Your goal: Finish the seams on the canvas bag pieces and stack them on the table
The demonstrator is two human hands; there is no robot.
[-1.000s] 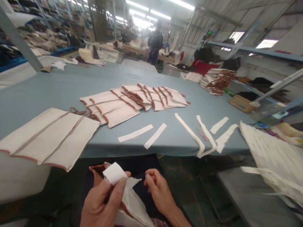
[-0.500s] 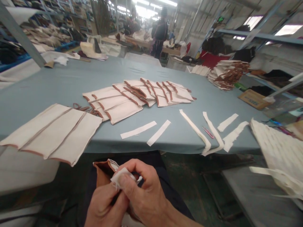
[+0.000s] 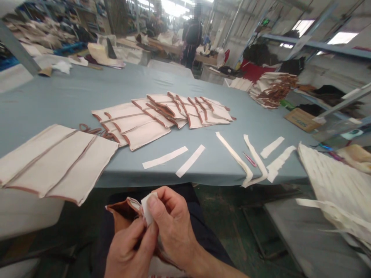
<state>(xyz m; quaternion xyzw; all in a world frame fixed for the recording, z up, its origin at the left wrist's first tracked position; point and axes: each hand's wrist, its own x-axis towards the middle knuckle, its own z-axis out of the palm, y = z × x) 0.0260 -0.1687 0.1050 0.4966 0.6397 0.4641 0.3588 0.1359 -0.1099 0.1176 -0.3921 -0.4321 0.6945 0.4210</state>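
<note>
- Pinches white tab (image 3: 147,214) in right hand (image 3: 174,227), thumb laid over it, at mouth of brown-lined pouch (image 3: 120,216).
- Grips pouch edge in left hand (image 3: 130,247), fingers closed.
- Rests pouch over lap, before desk (image 3: 69,88); partly hidden behind both hands.
- Carries on desk overlapping row of cream pouches (image 3: 147,137), with ribbed panel (image 3: 60,158) overhanging near edge at left.
- Includes two short white strips (image 3: 165,157) and, farther right, small pink tool (image 3: 249,159) between long cream strips (image 3: 233,152).
- Crowds right side with cardboard box (image 3: 301,119) and stacked pieces (image 3: 272,90).
</note>
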